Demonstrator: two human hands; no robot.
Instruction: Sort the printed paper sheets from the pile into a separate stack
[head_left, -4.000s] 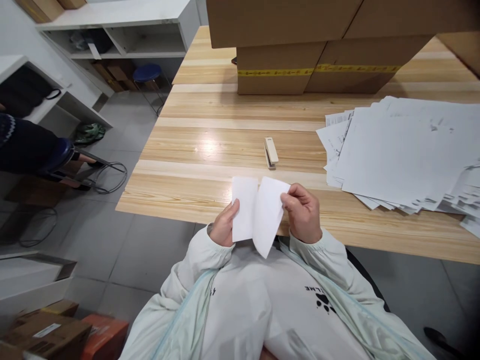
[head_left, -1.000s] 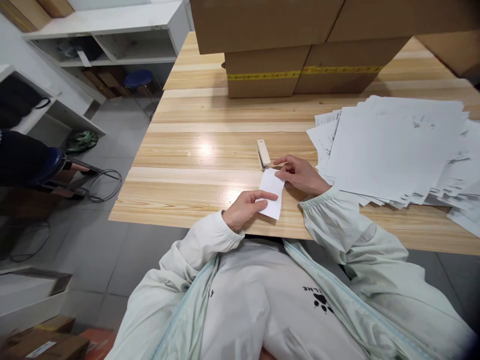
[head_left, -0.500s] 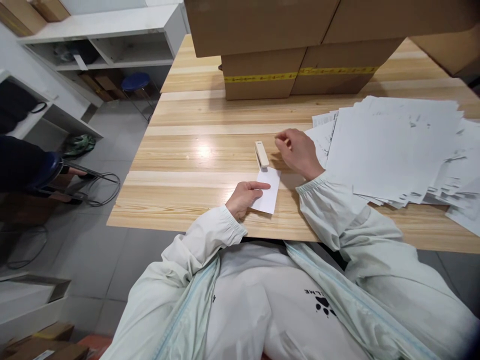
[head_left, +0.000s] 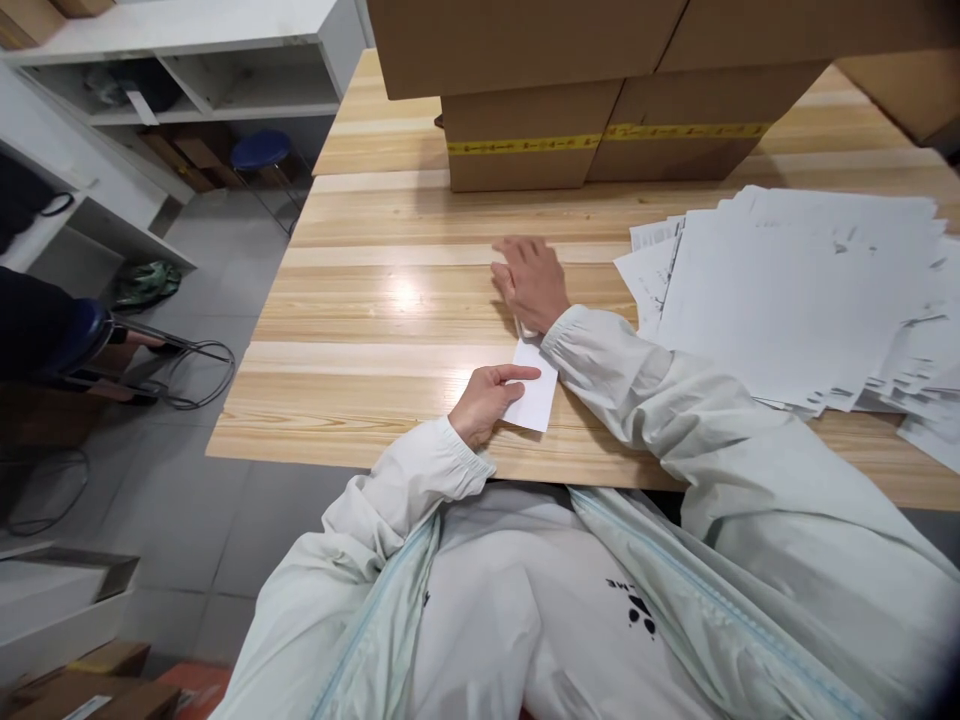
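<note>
My left hand (head_left: 481, 402) is closed on a small sheet of white paper (head_left: 538, 400) at the table's near side, thumb and index finger lying along its top. Just beyond the paper, my right hand (head_left: 531, 280) is over the cream stapler (head_left: 526, 331) and hides most of it. Only the stapler's near end shows, by the paper's far edge. The right hand's fingers look spread and a little bent, slightly smeared by motion. Whether its palm touches the stapler cannot be seen.
A loose stack of printed sheets (head_left: 780, 290) covers the right part of the wooden table (head_left: 330, 330). Cardboard boxes (head_left: 525, 140) with yellow tape stand at the back. Blue stools (head_left: 261, 149) and white shelves (head_left: 255, 80) are to the left.
My right hand has moved left, from beside the stapler to above it, and its fingers have spread. The left hand and the paper stay put.
</note>
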